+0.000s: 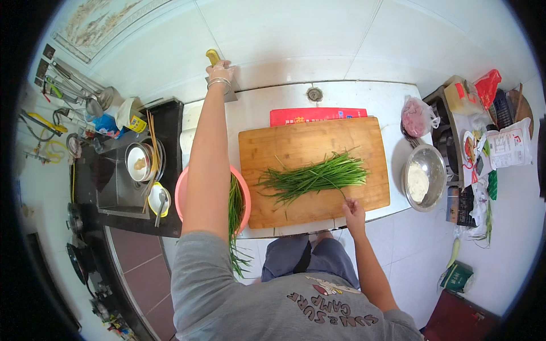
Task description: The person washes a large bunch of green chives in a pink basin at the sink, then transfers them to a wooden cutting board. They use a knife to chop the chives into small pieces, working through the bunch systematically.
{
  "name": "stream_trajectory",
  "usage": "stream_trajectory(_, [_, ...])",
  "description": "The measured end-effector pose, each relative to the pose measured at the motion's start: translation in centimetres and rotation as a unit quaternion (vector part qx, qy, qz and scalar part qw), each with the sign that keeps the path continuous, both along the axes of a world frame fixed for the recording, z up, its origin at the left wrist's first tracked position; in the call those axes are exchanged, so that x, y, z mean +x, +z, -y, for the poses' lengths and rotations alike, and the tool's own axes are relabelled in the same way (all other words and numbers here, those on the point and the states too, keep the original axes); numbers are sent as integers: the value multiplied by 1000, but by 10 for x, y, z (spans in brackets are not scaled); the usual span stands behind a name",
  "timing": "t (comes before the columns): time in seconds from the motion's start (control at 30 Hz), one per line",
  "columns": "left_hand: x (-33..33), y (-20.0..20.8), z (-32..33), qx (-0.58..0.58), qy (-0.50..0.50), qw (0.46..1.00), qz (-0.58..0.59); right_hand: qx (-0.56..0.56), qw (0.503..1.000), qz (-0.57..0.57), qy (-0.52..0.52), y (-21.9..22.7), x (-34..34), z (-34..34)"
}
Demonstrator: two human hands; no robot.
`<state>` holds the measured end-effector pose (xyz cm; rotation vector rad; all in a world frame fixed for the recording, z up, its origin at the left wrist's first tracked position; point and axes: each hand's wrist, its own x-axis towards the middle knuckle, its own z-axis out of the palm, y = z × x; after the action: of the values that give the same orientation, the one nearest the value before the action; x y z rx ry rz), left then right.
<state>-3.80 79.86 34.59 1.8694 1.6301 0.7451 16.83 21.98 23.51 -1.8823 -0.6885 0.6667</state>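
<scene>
My left hand (220, 73) reaches far forward to the wall, its fingers closed round the yellow handle of a kitchen knife (230, 95). Part of the grey blade shows beside my wrist. A bunch of green chives (318, 175) lies across the wooden cutting board (261, 213). At the board's near right edge is my right hand (355, 214), fingers pinched together at the tip of a thin strand by the bunch. More chives hang over the rim of a pink basin (247, 196), partly hidden under my left arm.
A sink (116, 196) with bowls and chopsticks is at left. Right of the board stand a metal bowl (437, 182) with white flour or dough and a bag of pink meat (417, 118). A red packet (318, 115) lies behind the board. Shelves (455, 102) rise at far right.
</scene>
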Motion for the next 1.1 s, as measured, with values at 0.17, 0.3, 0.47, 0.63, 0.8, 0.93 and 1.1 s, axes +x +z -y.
stream_trajectory(0.17, [24, -8, 10, -5, -4, 997, -76, -29, 998, -21, -49, 4, -20, 17])
stream_trajectory(0.3, [2, -27, 25, 144, -50, 988, -9, -27, 998, -37, -33, 12, -31, 3])
stream_trajectory(0.47, [21, 13, 160, 218, -247, 917, 223, 44, 992, -114, 21, 20, -37, -29])
stream_trajectory(0.63, [38, 65, 352, 250, -359, 890, 131, 92, 872, -473, 86, 120, -42, -99])
stream_trajectory(0.8, [65, 38, 456, 254, -481, 818, 188, 186, 749, -618, 150, 146, -9, -83])
stream_trajectory(0.93, [81, 20, 481, 154, -549, 795, 209, 185, 822, -522, 135, 146, 32, -33])
stream_trajectory(1.1, [74, 5, 496, 237, -552, 786, 148, 260, 855, -406, 188, 157, 73, 7])
